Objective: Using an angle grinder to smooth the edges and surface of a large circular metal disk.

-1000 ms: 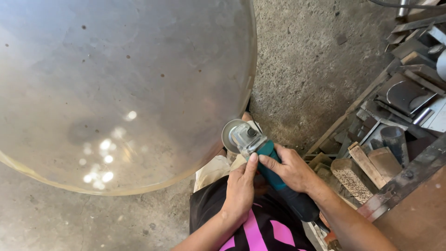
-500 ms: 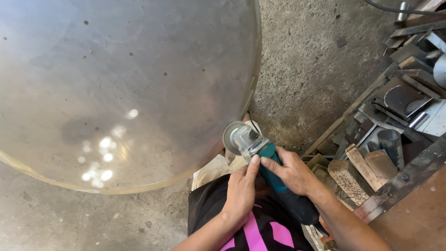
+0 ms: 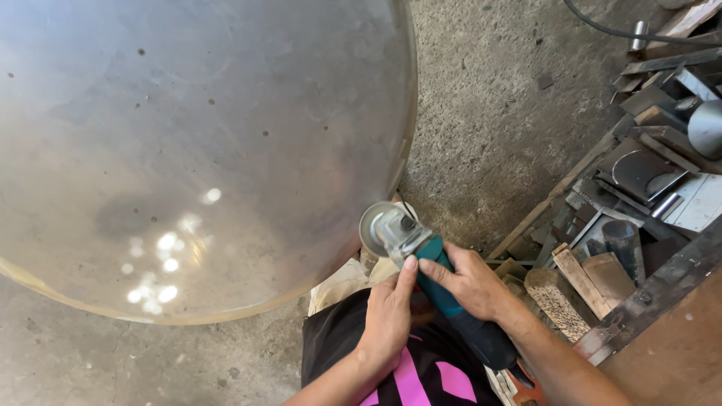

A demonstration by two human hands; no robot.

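A large round sheet-metal disc (image 3: 188, 143) lies flat and fills the left and middle of the view. At its lower right edge sits the grinding wheel of a teal and black angle grinder (image 3: 410, 239). My right hand (image 3: 470, 280) is wrapped around the grinder's teal body. My left hand (image 3: 389, 316) rests against the tool just behind the head, thumb stretched up along it. The wheel's guard is right at the disc's rim; whether it touches is unclear.
A rough concrete floor (image 3: 496, 128) lies to the right of the disc. A heap of scrap metal pieces and wood blocks (image 3: 632, 203) fills the right side. A black cable (image 3: 602, 30) runs along the top right. My black and pink clothing (image 3: 398, 376) is at the bottom.
The grinder and both hands have barely shifted, staying at the disc's lower right rim. The view has drifted slightly.
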